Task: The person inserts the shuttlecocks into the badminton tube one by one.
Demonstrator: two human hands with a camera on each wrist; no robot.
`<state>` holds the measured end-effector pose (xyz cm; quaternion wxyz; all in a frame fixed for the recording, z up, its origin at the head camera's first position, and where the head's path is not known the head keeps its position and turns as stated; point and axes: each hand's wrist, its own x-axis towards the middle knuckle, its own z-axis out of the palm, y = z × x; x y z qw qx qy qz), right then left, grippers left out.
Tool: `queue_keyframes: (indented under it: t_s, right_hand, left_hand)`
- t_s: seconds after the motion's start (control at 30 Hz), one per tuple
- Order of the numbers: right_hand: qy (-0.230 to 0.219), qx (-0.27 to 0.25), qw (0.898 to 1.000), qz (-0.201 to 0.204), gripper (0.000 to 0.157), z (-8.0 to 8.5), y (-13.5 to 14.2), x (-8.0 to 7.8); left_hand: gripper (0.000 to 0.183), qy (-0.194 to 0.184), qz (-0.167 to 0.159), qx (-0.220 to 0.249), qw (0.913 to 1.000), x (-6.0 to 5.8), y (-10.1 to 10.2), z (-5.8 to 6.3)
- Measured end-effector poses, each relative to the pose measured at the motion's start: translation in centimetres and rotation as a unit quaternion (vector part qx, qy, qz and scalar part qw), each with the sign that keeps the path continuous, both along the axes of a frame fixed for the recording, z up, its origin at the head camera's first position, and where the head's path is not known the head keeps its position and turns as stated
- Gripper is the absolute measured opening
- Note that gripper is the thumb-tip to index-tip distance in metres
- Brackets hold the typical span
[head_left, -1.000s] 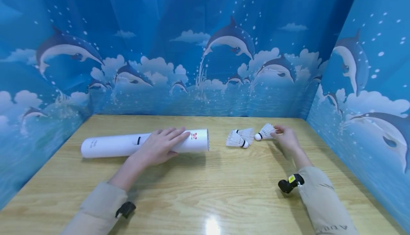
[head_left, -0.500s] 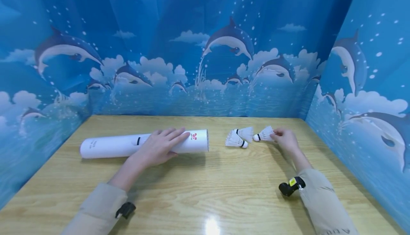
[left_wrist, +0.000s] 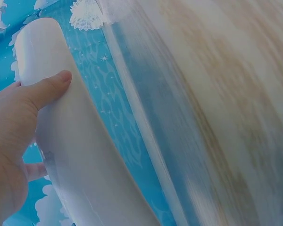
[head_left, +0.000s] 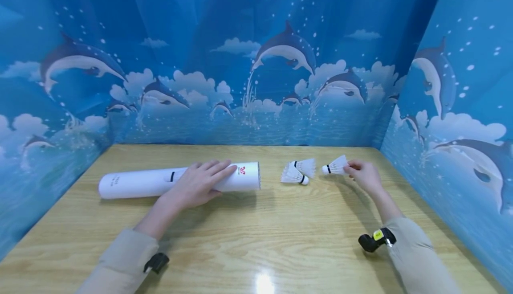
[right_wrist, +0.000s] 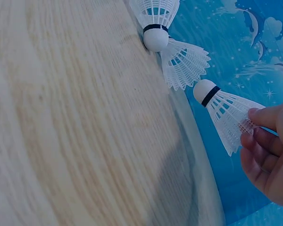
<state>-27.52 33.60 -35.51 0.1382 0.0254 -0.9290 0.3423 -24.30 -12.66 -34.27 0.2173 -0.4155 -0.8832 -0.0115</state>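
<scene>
A long white shuttlecock tube (head_left: 136, 183) with red print lies on its side at the left of the table. My left hand (head_left: 199, 184) grips it near its right end, thumb (left_wrist: 54, 89) along the near side and fingers over the top. At the right, my right hand (head_left: 365, 177) pinches a white shuttlecock (head_left: 335, 165) by the edge of its skirt, its cork pointing left. Close by on its left lie two more shuttlecocks, the rear one (head_left: 306, 166) and the front one (head_left: 293, 174), overlapping and facing opposite ways.
The wooden table (head_left: 256, 231) stretches toward me in front of both arms. A blue dolphin-print curtain (head_left: 224, 62) rises behind the table, and another printed panel (head_left: 461, 120) stands along the right side.
My right hand and forearm have shifted slightly right, carrying the pinched shuttlecock away from the other two. The left hand and tube have stayed in place.
</scene>
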Motion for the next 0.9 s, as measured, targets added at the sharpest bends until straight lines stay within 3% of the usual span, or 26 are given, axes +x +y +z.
queue_keyframes:
  t_s: [0.43, 0.9]
  right_hand:
    - [-0.014, -0.011, 1.0, 0.014, 0.038, 1.3, -0.2, 1.4]
    - [-0.002, -0.06, 0.996, 0.063, 0.03, 3.3, -4.3, 2.8]
  left_hand:
    - [0.084, -0.01, 0.0, -0.002, 1.0, 0.0, 0.1, 0.1]
    - [0.084, -0.02, 0.0, -0.002, 0.9998, 0.0, 0.4, 0.2]
